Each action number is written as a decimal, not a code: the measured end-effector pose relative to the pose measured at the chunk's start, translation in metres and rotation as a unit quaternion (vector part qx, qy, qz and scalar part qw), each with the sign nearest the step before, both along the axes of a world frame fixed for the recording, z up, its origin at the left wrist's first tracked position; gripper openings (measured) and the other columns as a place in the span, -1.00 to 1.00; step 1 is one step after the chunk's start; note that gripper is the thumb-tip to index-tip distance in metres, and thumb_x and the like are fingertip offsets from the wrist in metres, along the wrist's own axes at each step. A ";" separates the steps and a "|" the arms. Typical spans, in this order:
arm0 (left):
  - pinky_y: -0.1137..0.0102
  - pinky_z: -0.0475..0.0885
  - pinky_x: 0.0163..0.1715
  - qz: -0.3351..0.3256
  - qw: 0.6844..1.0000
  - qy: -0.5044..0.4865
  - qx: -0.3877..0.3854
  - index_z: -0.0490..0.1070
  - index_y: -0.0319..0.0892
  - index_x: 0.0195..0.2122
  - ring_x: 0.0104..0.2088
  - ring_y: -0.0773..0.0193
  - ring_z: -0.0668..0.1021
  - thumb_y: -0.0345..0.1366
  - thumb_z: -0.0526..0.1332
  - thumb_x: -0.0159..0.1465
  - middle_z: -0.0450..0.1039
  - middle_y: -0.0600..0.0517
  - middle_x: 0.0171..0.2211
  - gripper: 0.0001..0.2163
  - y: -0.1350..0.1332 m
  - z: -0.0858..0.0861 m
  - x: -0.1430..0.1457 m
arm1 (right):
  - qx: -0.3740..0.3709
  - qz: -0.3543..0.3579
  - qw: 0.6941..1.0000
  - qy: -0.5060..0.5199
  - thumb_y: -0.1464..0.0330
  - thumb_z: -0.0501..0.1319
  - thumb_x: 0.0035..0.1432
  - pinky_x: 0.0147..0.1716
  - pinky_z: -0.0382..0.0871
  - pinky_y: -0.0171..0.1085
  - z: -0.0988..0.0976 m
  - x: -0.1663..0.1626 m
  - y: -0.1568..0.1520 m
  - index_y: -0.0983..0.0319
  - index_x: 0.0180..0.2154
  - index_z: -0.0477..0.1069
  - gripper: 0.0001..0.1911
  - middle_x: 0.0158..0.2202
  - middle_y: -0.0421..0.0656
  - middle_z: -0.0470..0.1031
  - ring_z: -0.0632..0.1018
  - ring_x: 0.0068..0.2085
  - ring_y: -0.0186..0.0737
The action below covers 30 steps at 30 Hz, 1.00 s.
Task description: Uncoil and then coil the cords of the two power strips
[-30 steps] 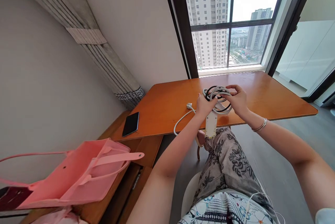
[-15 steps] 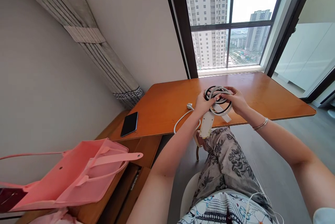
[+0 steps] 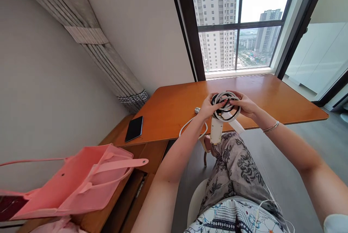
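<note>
Between my two hands is a coiled bundle of white and black cable, held over the table's near edge. My left hand grips the left side of the coil, thumb across the front. On the other side, my right hand pinches the cable loops with thumb and fingers. Below the coil hangs a white power strip, pointing down toward my lap. A second white flat piece slants down to the right. A white plug lies on the table, its cord looping beside my left forearm.
The brown wooden table stretches to the window. A black phone lies at its left end. A pink bag sits on the wooden cabinet at the left. My patterned trousers are under the table's edge.
The coil has tilted and dropped slightly in my hands. The power strip hangs more upright, and the second white piece swung lower and shows more. Both hands keep their hold.
</note>
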<state>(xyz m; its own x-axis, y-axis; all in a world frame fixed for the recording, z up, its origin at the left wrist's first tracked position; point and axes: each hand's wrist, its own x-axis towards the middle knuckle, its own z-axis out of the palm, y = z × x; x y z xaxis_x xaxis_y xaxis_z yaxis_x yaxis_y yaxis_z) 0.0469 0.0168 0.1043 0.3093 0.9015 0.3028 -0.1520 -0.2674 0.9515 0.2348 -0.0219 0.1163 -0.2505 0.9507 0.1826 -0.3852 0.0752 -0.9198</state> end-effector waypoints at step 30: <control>0.43 0.42 -0.46 0.028 0.998 -0.061 0.005 0.41 -0.17 -0.34 -0.50 0.35 0.50 0.02 0.43 -0.01 0.44 0.13 -0.51 -0.60 -0.014 0.013 0.011 | 0.606 -0.274 0.582 -0.467 0.18 0.15 0.38 -0.14 0.51 -0.21 0.017 0.012 -0.003 0.13 -0.20 0.52 -0.76 -0.22 -0.11 0.62 0.60 -0.07 -0.18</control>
<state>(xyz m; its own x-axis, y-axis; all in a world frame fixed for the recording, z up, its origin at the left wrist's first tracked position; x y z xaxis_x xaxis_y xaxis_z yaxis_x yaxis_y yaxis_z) 0.0582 0.0027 0.1172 0.2193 0.9130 0.3440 -0.2518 -0.2877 0.9240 0.2464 -0.0254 0.1337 -0.4985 0.2483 0.8306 0.6285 0.7633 0.1491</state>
